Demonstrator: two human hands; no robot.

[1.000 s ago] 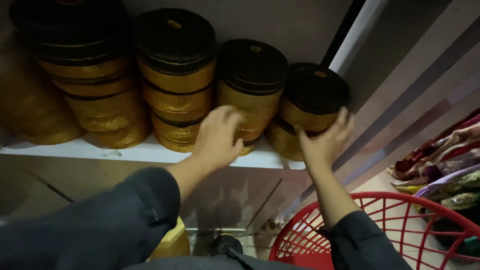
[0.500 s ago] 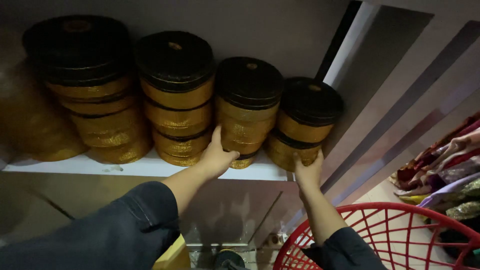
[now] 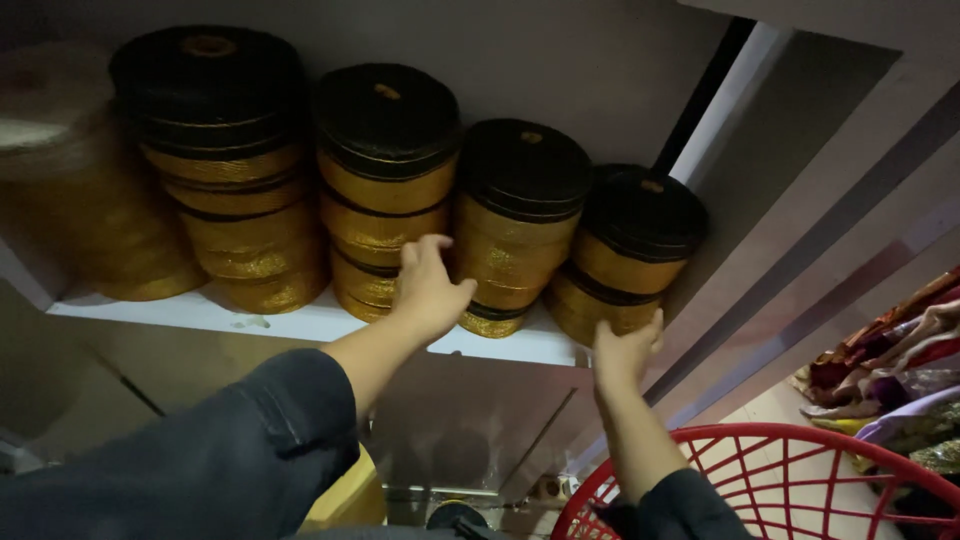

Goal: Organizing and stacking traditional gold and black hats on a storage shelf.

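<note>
Scene: a person reaches up with both hands to a white shelf lined with stacked gold ribbon rolls, each stack topped by a black roll.
Left hand: the left hand rests between the second stack and the third stack, fingers spread and lightly curled against the gold rolls; its grip is open, closed round nothing that can be seen.
Right hand: the right hand presses up at the shelf's front edge, under the bottom roll of the fourth stack; thumb and fingers cup the roll's lower rim, the grip loose and half open.
Rolls: four stacks stand side by side, touching, each shorter than the one to its left; the tallest stack is furthest left.
Surroundings: a red plastic basket sits low at right, with coloured fabrics beyond it.
Sleeves: both arms wear dark sleeves.
</note>
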